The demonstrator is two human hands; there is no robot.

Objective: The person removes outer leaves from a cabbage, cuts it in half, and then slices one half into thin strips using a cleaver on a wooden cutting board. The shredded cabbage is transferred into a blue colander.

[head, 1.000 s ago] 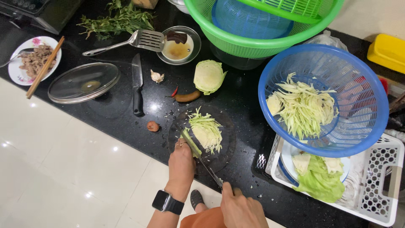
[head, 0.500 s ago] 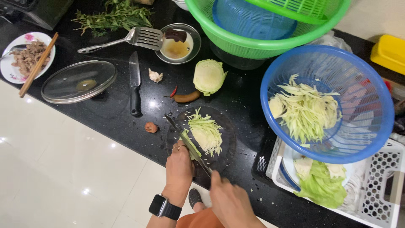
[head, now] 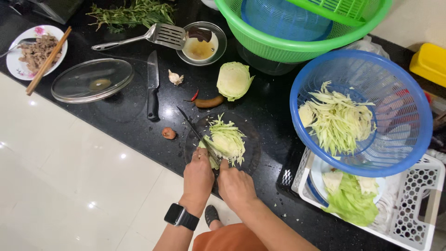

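My left hand, with a dark watch on its wrist, presses down on a small piece of cabbage at the near edge of a dark round board. Just to its right, my right hand grips the handle of a knife. The blade runs up and to the left across the board, along the left side of a pile of cabbage shreds. The handle is hidden in the fist. A cut half cabbage lies beyond the board.
A blue colander of shredded cabbage sits right, over a white basket with green leaves. A green basket stands behind. To the left lie a second knife, glass lid, spatula, sauce bowl and meat plate.
My right hand has moved up to the board beside my left hand, pushing the knife forward so its tip now reaches past the shreds. The left hand stays on the cabbage piece.
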